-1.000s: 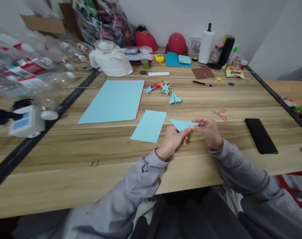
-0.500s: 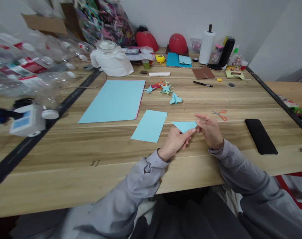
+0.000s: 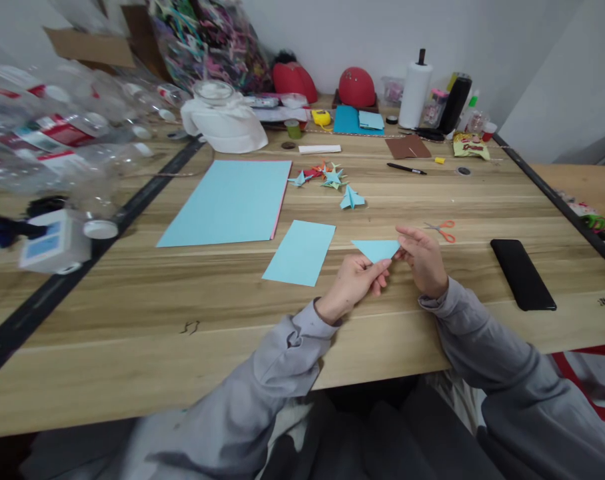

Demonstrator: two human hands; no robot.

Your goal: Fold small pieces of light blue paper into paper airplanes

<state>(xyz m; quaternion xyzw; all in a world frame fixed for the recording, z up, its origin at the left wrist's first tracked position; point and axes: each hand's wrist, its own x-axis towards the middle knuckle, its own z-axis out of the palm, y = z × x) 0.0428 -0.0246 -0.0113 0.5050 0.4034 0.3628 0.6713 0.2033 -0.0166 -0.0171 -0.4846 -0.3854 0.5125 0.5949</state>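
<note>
A light-blue paper folded into a triangle (image 3: 376, 249) is held just above the table, its long edge at the top. My left hand (image 3: 356, 280) pinches its lower point between thumb and fingers. At its right corner is my right hand (image 3: 422, 260), thumb and fingertips closed on the paper, index finger stretched out above. Left of my hands lies a flat light-blue sheet (image 3: 301, 253). Beyond them rests a folded blue paper plane (image 3: 352, 198), near a cluster of small coloured paper figures (image 3: 327, 175). Orange-handled scissors (image 3: 442, 230) lie just past my right hand.
A large light-blue sheet stack (image 3: 232, 203) lies at left, a black phone (image 3: 522, 273) at right. A black pen (image 3: 406, 169) and brown paper (image 3: 408, 147) are farther back. Plastic bottles (image 3: 62, 133) crowd the left side; a paper towel roll (image 3: 415, 93) stands at the back.
The folded triangle has shifted slightly to the right and away from me, with the fingers of both hands moving along. The other things on the table have stayed in place.
</note>
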